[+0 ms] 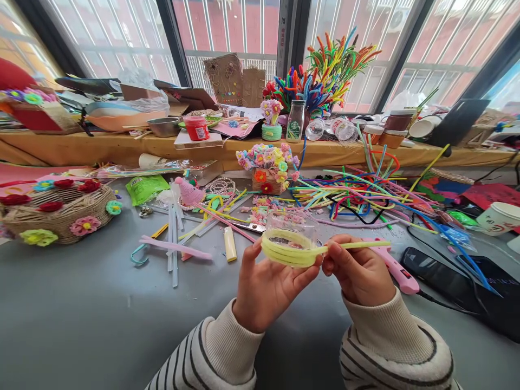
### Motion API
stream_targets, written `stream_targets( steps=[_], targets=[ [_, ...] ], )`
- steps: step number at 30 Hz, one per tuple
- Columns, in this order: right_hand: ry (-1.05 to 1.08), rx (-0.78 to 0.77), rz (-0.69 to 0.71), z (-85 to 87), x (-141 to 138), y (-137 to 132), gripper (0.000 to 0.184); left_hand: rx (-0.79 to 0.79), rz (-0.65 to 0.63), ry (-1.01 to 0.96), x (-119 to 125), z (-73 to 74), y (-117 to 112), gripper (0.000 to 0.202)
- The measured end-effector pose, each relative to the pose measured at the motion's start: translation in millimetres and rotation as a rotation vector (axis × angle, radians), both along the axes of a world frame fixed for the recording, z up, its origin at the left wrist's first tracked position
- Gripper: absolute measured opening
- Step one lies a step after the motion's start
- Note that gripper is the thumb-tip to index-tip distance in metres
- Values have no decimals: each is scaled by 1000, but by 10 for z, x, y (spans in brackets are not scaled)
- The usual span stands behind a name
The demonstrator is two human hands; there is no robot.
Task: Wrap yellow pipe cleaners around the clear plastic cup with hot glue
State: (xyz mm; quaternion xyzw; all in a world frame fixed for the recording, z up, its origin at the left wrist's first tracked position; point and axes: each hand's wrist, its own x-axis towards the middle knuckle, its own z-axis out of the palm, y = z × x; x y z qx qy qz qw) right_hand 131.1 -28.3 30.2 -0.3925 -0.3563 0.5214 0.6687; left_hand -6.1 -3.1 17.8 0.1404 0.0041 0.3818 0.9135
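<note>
My left hand (270,292) grips a clear plastic cup (298,221) from below and the side, holding it tilted above the table. Pale yellow pipe cleaner (289,257) is coiled in several turns around the cup. Between the thumb and fingers of my right hand (361,275) is the pipe cleaner's loose end, which sticks out to the right. A pink hot glue gun (400,271) lies just behind my right hand, partly hidden by it. Beyond my left hand are a cream lighter (229,245) and several translucent glue sticks (174,244).
A heap of coloured pipe cleaners (357,195) spreads across the right rear. Two dark phones (439,276) and cables lie at right. A twine basket with flowers (60,214) stands at left. Behind are a flower box (268,179) and a crowded ledge (239,146) under windows.
</note>
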Motion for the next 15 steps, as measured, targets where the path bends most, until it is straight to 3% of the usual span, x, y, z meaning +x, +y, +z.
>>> stream_targets(
  steps=[10, 15],
  targets=[
    [-35, 24, 81, -81, 83, 73, 15, -6, 6, 1, 8, 10, 7, 47],
    [10, -18, -8, -41, 40, 49, 17, 9, -10, 20, 3, -14, 29, 48]
  ],
)
